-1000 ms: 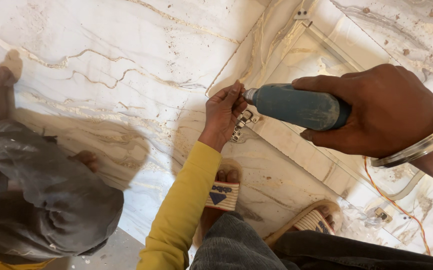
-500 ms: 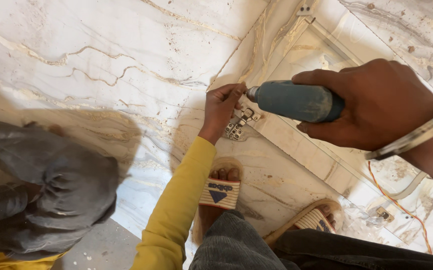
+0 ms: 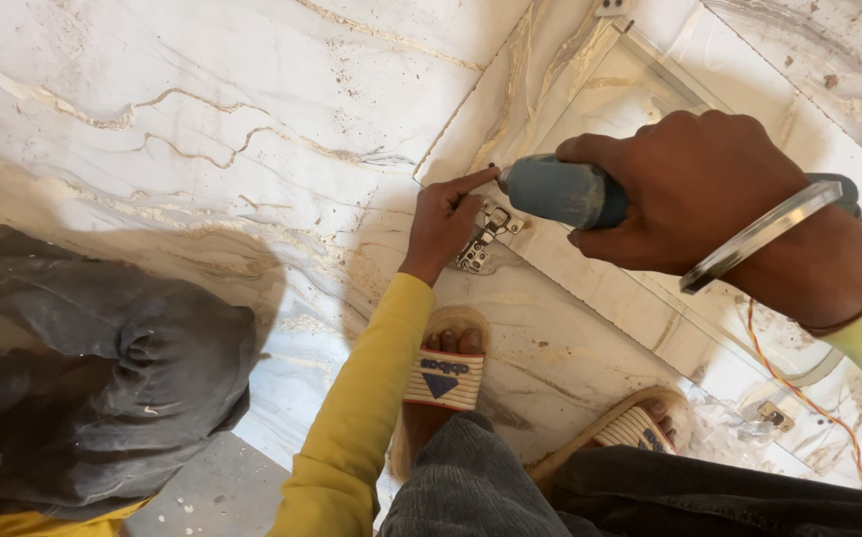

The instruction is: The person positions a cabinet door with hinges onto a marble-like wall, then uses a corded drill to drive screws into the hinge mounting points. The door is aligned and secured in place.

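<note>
Drill (image 3: 562, 191) gripped in closed right hand (image 3: 694, 189), nose aimed at metal hinge (image 3: 482, 239) on marble panel (image 3: 202, 119). Hinge steadied by left hand (image 3: 443, 224), forefinger extended to tip, remaining fingers curled.

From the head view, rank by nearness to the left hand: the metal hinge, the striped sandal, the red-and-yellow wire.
1. Metal hinge: right beside the left hand, just under its fingers.
2. Striped sandal: below the hand, toward the bottom of the frame.
3. Red-and-yellow wire: far off at the lower right, past the right hand holding the drill.
</note>
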